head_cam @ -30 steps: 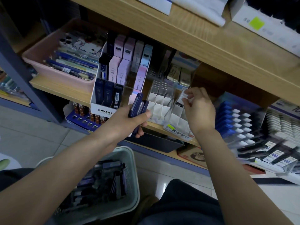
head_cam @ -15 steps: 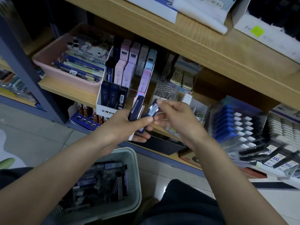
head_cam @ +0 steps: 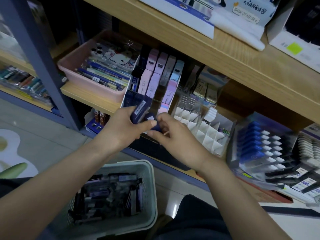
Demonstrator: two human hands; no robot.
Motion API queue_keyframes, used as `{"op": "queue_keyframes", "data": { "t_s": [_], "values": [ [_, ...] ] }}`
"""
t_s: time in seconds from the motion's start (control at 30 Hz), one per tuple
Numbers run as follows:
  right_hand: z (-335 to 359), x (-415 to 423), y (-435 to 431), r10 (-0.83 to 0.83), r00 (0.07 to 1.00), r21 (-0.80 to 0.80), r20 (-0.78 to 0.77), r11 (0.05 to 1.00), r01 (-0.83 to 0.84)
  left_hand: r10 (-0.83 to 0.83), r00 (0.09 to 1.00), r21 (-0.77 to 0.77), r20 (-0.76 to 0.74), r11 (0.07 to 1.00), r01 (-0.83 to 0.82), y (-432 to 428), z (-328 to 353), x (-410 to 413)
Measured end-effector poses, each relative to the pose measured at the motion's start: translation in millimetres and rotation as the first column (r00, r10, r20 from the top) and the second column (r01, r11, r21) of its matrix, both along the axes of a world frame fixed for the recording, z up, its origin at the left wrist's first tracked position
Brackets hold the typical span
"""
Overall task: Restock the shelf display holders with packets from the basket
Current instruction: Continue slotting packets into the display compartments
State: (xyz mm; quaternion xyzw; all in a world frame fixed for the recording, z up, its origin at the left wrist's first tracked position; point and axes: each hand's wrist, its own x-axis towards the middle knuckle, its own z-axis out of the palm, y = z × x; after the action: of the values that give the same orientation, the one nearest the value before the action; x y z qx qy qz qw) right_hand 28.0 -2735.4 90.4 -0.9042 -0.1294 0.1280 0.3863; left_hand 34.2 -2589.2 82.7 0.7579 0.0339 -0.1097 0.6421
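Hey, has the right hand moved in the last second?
Yes. The right hand has left the white divided holder and moved left of it, now meeting the left hand at the dark blue packets.

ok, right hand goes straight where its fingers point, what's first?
The dark blue packets gripped in the left hand: the right hand points up-left at them, seemingly pinching one. Depth unclear.

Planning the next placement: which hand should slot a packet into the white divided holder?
Right, probably. The right hand pinches one dark blue packet and is nearer the white divided holder. The left hand grips the stack of packets, farther left.
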Motion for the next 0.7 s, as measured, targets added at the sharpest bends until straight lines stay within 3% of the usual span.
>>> {"op": "queue_keyframes", "data": {
  "t_s": [0.27,0.53,0.7],
  "values": [
    [-5,20,32,-0.220,0.975,0.280,0.034,0.938,0.202,0.137,0.990,-0.024,0.035,0.990,-0.136,24,1,7],
    [-18,44,51,-0.330,0.918,0.216,0.218,0.934,0.285,0.165,0.986,-0.010,-0.031,0.986,-0.165,49,1,9],
    [-25,50,55,-0.212,0.900,-0.016,0.382,0.972,0.235,0.176,0.984,-0.031,-0.041,0.984,-0.178,55,3,11]
  ]
}}
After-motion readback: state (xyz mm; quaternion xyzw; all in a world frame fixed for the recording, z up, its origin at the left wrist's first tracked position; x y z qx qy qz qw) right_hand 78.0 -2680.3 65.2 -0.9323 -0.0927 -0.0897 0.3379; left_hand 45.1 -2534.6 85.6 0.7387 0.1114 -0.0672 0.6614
